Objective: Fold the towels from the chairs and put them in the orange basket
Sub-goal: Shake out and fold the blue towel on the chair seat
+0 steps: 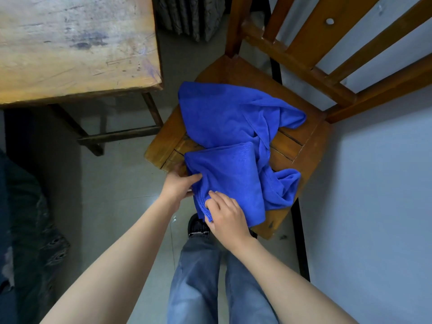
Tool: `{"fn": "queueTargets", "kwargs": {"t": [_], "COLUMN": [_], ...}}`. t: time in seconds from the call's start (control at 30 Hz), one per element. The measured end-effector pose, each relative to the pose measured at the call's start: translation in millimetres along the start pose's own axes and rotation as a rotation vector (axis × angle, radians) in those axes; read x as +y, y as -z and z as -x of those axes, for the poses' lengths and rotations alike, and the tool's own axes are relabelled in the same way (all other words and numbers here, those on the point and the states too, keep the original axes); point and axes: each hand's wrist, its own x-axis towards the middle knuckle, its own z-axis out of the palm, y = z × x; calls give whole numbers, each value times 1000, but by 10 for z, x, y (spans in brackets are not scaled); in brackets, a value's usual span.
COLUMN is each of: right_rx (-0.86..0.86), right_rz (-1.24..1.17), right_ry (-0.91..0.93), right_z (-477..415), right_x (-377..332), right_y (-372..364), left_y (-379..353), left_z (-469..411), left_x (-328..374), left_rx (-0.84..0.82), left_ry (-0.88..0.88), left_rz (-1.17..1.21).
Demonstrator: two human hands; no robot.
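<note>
A bright blue towel (233, 176) lies partly folded at the near side of a wooden chair seat (297, 148). More loose blue towel cloth (224, 113) is crumpled behind it on the seat; I cannot tell whether it is the same towel. My left hand (178, 184) pinches the folded part's left edge at the seat's front corner. My right hand (225, 216) grips its near hemmed corner, which hangs over the seat edge. No orange basket is in view.
A worn wooden table (70, 43) stands to the left, its legs and crossbar (121, 134) close to the chair. The chair's slatted back (327, 54) rises at the right against a pale wall. My jeans and a black shoe (197, 226) are below on the grey tiled floor.
</note>
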Motion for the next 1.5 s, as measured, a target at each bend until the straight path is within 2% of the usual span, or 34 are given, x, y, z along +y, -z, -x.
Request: {"fn": "queueTargets", "kwargs": {"t": [0.13, 0.3, 0.4, 0.5, 0.8, 0.87, 0.93, 1.0, 1.03, 1.1, 1.2, 1.37, 1.43, 1.5], "right_rx": [-74, -103, -31, -46, -153, -149, -119, -100, -89, -55, -69, -263, -355, -270], "right_rz": [20, 208, 321, 477, 568, 558, 554, 580, 594, 625, 631, 589, 575, 565], "right_ry": [78, 48, 6, -50, -110, -105, -78, -46, -37, -30, 6, 36, 2, 35], "right_z": [23, 80, 79, 48, -37, -44, -41, -61, -95, -215, -408, -490, -513, -484], "right_x": [119, 249, 293, 366, 630, 630, 635, 646, 661, 723, 891, 1013, 977, 934], "right_y": [-59, -8, 26, 55, 35, 22, 12, 31, 45, 86, 117, 177, 201, 291], "left_y": [3, -52, -70, -101, 11, -11, -59, -145, -175, -181, -142, -87, -65, -79], "left_z": [-62, -38, -59, -75, -260, -130, -2, 59, 18, -107, -276, -363, -357, -254], "left_x": [12, -52, -132, -162, -237, -229, -271, -371, -430, -467, -449, -458, -454, -443], "left_rx": [95, 137, 132, 103, 329, 389, 460, 308, 210, 85, 38, 17, 38, 143], "left_ry": [-88, -135, -188, -175, -73, -160, -464, -787, -857, -755, -588, -434, -442, -602], "left_rz": [8, 90, -6, -47, -331, -491, -782, -1172, -1336, -1483, -1584, -1689, -1676, -1620]}}
